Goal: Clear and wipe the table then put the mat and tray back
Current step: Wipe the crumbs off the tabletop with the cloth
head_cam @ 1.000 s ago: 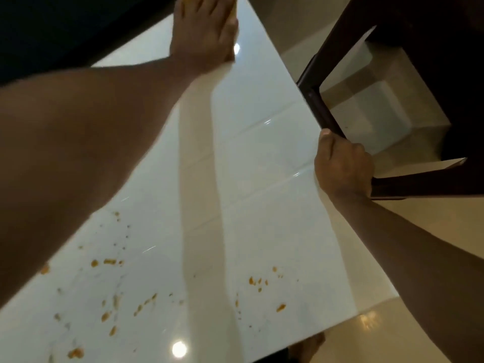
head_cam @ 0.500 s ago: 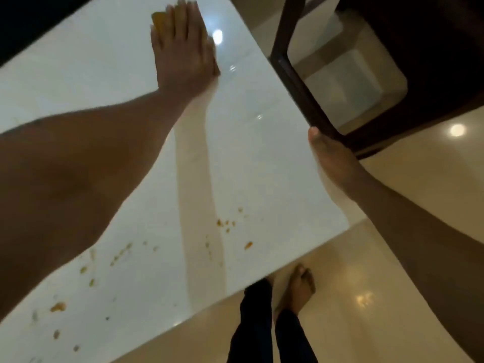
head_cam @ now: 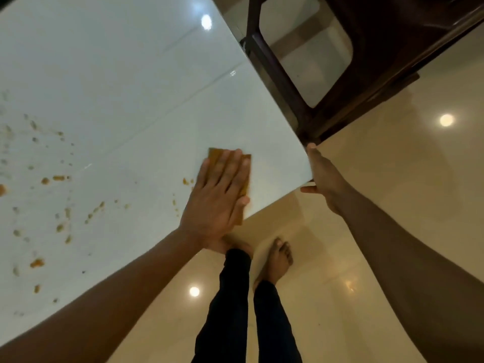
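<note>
The left hand [head_cam: 218, 195] lies flat with straight, close-set fingers, pressing an orange-brown cloth [head_cam: 245, 176] onto the white glossy worktop [head_cam: 131, 82] near its corner. The cloth shows only beyond the fingertips and along the thumb side of the hand. Orange crumbs [head_cam: 59, 178] and smears are scattered over the worktop out from the little-finger side of that hand, some just beside it. The right hand [head_cam: 323, 179] rests against the worktop's edge at the corner, fingers extended along the rim and thumb reaching under it. Beyond the right hand's fingertips stands a dark wooden chair [head_cam: 340, 82]. Below both hands, bare feet [head_cam: 279, 258] stand on the beige tiled floor [head_cam: 392, 205].
</note>
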